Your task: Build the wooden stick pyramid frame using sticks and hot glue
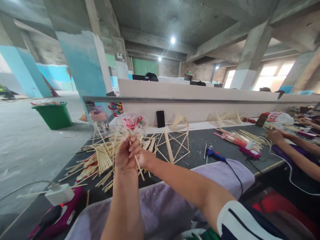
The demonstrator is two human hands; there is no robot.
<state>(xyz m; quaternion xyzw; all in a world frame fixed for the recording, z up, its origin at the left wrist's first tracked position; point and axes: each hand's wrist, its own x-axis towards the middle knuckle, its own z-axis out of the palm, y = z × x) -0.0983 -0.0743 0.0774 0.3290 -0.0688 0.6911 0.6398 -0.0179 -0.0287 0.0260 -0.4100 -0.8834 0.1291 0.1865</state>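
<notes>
My left hand is closed around a thin wooden stick, held tilted above the table. My right hand meets it from the right, its fingers bent onto the same stick. Exactly how the fingertips grip is partly hidden. Beneath and to the left of both hands lies a big heap of loose wooden sticks. Just right of the hands stands an open frame of joined sticks. A blue glue gun with a dark cord rests further right.
A purple power strip with a white plug sits at the front left. A phone leans on the white partition. A lilac cloth covers the near edge. A co-worker's hands are at the far right; a green bin stands left.
</notes>
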